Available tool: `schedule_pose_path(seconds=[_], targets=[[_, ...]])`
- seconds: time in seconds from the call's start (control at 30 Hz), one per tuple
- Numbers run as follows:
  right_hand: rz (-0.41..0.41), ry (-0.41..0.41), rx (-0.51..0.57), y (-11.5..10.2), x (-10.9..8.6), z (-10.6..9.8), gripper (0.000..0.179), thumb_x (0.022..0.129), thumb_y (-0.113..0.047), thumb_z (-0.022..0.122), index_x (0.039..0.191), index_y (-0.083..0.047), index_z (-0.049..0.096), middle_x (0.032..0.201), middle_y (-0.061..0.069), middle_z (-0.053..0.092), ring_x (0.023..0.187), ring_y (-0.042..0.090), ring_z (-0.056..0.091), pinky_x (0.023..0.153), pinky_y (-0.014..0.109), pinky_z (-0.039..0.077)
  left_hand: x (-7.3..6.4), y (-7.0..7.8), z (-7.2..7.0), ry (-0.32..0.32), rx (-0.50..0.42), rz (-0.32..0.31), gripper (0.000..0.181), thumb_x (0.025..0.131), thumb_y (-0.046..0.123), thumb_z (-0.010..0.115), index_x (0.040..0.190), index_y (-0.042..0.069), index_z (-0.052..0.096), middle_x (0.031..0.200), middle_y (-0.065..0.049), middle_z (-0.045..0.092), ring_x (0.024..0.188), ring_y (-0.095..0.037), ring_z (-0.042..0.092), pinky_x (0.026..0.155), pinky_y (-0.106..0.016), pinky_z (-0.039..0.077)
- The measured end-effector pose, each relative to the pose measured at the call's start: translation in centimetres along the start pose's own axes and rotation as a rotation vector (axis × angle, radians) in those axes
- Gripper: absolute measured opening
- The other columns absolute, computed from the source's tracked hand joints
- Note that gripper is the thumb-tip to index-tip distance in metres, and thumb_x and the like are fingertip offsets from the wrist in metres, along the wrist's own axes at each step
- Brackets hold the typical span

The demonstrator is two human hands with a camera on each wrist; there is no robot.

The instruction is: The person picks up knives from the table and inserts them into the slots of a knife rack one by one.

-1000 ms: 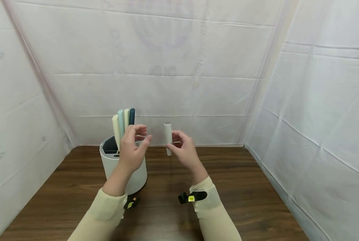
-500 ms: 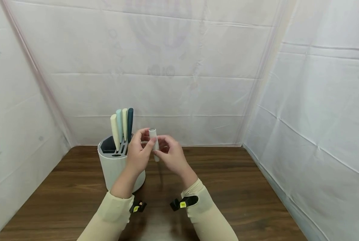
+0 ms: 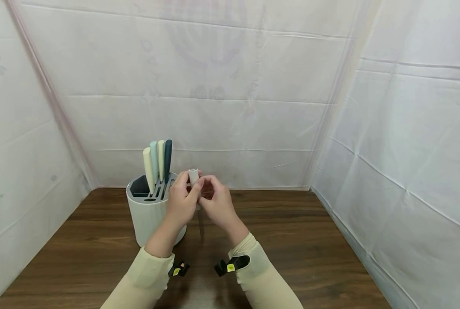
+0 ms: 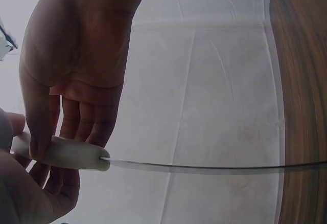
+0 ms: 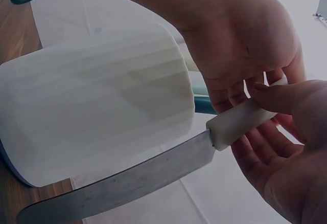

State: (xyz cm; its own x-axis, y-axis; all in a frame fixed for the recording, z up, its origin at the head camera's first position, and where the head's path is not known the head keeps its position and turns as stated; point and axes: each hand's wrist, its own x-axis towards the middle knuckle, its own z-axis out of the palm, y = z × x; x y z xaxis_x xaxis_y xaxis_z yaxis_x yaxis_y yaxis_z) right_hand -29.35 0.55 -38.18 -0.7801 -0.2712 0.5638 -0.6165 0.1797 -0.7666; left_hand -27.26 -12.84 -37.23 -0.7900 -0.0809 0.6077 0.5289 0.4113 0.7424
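Observation:
A knife [image 5: 117,188] with a white handle [image 3: 193,175] is held upright between both hands, blade pointing down. My left hand [image 3: 180,204] grips the upper part of the handle, its thumb across the near side. Lower on the same handle, my right hand [image 3: 219,207] pinches with thumb and fingers. In the right wrist view the broad blade shows side-on; the left wrist view shows it almost edge-on as a thin line. To the left stands a white knife holder [image 3: 146,221] with a grey slotted top, partly covered by my left hand.
Several handles rise from the holder, including a cream one [image 3: 148,169], a light blue one [image 3: 154,156] and a dark blue one [image 3: 168,159]. Under everything is a dark wooden table [image 3: 291,240]. White sheeting [image 3: 230,128] encloses the back and sides.
My right hand has brought the knife left and slightly down, towards the holder. My left hand, earlier apart with nothing in it, has come right and taken hold of the handle.

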Motion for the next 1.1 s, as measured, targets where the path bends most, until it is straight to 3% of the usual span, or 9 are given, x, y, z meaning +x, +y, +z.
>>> schedule_pose_path(seconds=[0.17, 0.4, 0.6, 0.73, 0.9, 0.97, 1.1], targets=[[0.018, 0.04, 0.029, -0.1, 0.0, 0.1, 0.029, 0.092, 0.002, 0.074, 0.12, -0.002, 0.064, 0.107, 0.017, 0.073, 0.097, 0.023, 0.071, 0.084, 0.029, 0.061, -0.1, 0.2, 0.3, 0.02, -0.006, 0.038, 0.033, 0.11, 0.02, 0.058, 0.132, -0.004, 0.063, 0.126, -0.021, 0.066, 0.115, -0.035, 0.066, 0.098, -0.054, 0.057], [-0.004, 0.09, 0.079, 0.2, 0.0, 0.4, 0.021, 0.091, 0.0, 0.076, 0.109, -0.002, 0.065, 0.102, 0.016, 0.074, 0.092, 0.016, 0.073, 0.082, 0.029, 0.063, 0.0, 0.4, 0.9, 0.124, -0.023, 0.045, 0.03, 0.11, 0.017, 0.059, 0.129, -0.005, 0.065, 0.123, -0.022, 0.069, 0.102, -0.03, 0.067, 0.084, -0.034, 0.054], [-0.015, 0.128, 0.163, 1.4, -0.2, -0.3, 0.02, 0.09, 0.001, 0.078, 0.105, 0.001, 0.065, 0.096, 0.018, 0.071, 0.087, 0.006, 0.067, 0.077, 0.021, 0.059, 0.4, 0.8, 1.0, 0.141, -0.07, 0.022, 0.031, 0.111, 0.018, 0.057, 0.13, -0.004, 0.065, 0.115, -0.022, 0.07, 0.092, -0.025, 0.062, 0.078, -0.026, 0.05], [0.036, 0.21, 0.226, 2.5, 0.2, -0.8, 0.012, 0.092, 0.003, 0.074, 0.099, 0.004, 0.065, 0.088, 0.006, 0.066, 0.079, 0.009, 0.065, 0.071, 0.021, 0.057, 1.4, 1.4, 0.2, 0.161, -0.069, 0.047, 0.03, 0.11, 0.017, 0.057, 0.129, -0.005, 0.066, 0.112, -0.022, 0.07, 0.089, -0.023, 0.059, 0.077, -0.024, 0.048], [0.121, 0.299, 0.219, 4.9, 0.7, -1.0, 0.005, 0.093, 0.002, 0.069, 0.093, 0.003, 0.064, 0.081, -0.001, 0.062, 0.073, 0.026, 0.064, 0.065, 0.023, 0.054, 3.5, 3.1, -1.6, 0.154, -0.092, 0.055, 0.031, 0.111, 0.017, 0.055, 0.13, -0.005, 0.065, 0.114, -0.023, 0.07, 0.088, -0.017, 0.056, 0.075, -0.023, 0.045], [0.166, 0.295, 0.192, 6.2, 0.7, -0.7, 0.004, 0.094, -0.001, 0.069, 0.094, 0.001, 0.066, 0.08, -0.001, 0.063, 0.074, 0.029, 0.064, 0.065, 0.023, 0.053, 4.5, 4.0, -2.5, 0.153, -0.107, 0.046, 0.032, 0.112, 0.018, 0.055, 0.132, -0.005, 0.064, 0.115, -0.024, 0.07, 0.091, -0.014, 0.057, 0.078, -0.022, 0.045], [0.256, 0.204, 0.087, 8.7, 0.4, 0.6, 0.012, 0.092, -0.003, 0.072, 0.104, -0.001, 0.07, 0.086, 0.004, 0.067, 0.076, 0.017, 0.063, 0.067, 0.024, 0.052, 6.1, 5.6, -4.3, 0.162, -0.127, 0.05, 0.032, 0.112, 0.017, 0.054, 0.132, -0.006, 0.063, 0.119, -0.027, 0.071, 0.101, -0.011, 0.063, 0.086, -0.022, 0.046]])
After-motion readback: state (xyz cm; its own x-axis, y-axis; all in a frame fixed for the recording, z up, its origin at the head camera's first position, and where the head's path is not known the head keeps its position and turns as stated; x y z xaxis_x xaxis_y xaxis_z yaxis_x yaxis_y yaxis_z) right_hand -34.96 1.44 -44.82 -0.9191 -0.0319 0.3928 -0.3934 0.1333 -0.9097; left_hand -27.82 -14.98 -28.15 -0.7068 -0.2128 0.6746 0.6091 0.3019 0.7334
